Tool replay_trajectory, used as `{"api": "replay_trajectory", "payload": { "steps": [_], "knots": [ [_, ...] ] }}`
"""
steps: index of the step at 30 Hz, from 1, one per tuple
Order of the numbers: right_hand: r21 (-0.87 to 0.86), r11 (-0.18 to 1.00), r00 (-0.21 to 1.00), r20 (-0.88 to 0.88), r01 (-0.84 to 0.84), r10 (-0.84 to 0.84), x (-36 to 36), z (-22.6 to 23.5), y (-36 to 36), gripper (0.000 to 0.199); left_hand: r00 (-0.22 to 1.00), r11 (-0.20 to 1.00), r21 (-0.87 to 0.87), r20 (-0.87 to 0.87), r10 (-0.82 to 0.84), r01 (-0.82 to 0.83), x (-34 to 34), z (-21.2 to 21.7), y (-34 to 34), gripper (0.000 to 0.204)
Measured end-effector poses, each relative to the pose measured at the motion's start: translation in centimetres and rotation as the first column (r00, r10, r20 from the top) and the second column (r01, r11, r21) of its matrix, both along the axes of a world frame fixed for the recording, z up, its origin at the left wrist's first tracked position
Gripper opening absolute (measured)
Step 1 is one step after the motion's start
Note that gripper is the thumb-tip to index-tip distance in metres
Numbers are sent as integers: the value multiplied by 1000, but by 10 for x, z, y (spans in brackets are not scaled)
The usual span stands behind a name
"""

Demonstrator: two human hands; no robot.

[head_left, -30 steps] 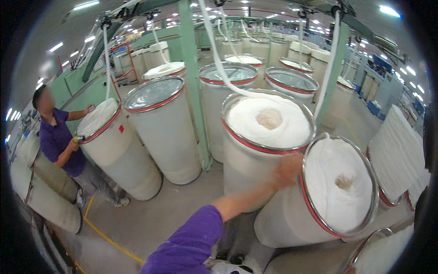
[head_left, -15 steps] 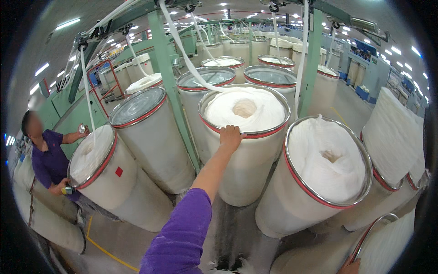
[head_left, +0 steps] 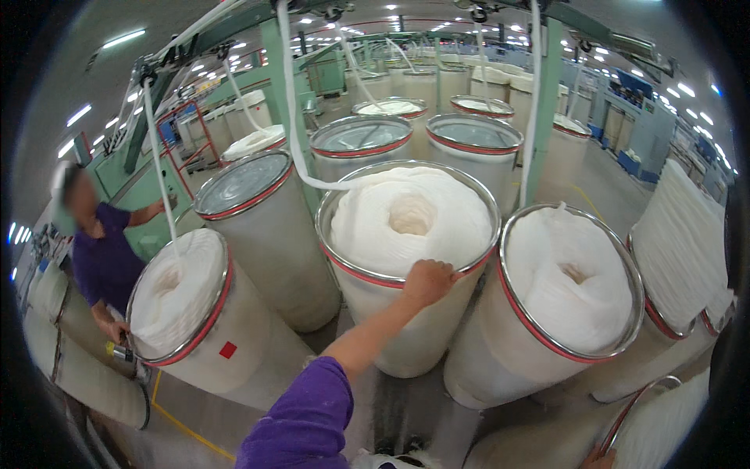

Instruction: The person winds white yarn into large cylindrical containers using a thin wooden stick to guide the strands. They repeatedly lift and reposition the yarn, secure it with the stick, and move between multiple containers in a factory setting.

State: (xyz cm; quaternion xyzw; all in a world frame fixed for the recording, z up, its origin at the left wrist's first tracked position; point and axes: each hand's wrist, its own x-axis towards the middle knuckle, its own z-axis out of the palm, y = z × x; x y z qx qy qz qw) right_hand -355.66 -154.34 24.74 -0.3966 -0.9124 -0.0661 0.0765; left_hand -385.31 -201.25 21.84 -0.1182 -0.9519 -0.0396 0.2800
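Observation:
A tall off-white can (head_left: 422, 320) with a steel rim and red band stands in the middle, filled with coiled white sliver (head_left: 355, 223) around a central hole. My left hand (head_left: 430, 283) is closed over its near rim, the arm stretched forward. From the overhead frame a white sliver strand (head_left: 291, 117) runs down into this can. At the bottom right edge my right hand (head_left: 600, 459), only partly in view, is closed on the rim of another can (head_left: 629, 414) of white sliver. Next to the middle can stands a further full can (head_left: 539, 375).
At left a person (head_left: 101, 250) in purple holds a full can (head_left: 258, 352) by its rim. Cans with grey tops (head_left: 242, 184) stand behind. Green posts (head_left: 541, 117) rise beside the middle can. More cans (head_left: 676, 242) with piled sliver stand at right. Yellow lines (head_left: 187, 430) mark the floor.
The middle can has come nearer to me, with my left hand staying on its rim. The strand above it hangs more steeply. The person's can at left has shifted downward and right.

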Motion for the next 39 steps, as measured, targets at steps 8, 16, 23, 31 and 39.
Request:
{"api": "replay_trajectory", "payload": {
  "steps": [8, 16, 23, 31, 39],
  "knots": [
    [-59, 994, 996, 11, -93, 94, 6, 3, 7, 51, 989, 992, 92, -128, -79, 92, 19, -1, 18, 22],
    [138, 978, 986, -43, -154, 161, 12, 7, -2, 46, 915, 958, -11, -291, -278, 287, 79, -4, -1, 45],
    [207, 963, 981, -56, -172, 187, 4, -8, 5, 51, 964, 950, 164, -51, -260, 265, 238, -15, -82, 35],
    [13, 966, 956, 142, -259, 255, -22, 13, 13, 54, 829, 829, 269, -149, 539, -491, 383, 29, -187, 14],
    [-29, 991, 984, 120, -132, 135, -23, 25, 2, 55, 915, 884, 302, 302, 265, -356, 390, -50, -132, 24]
  ]
}}
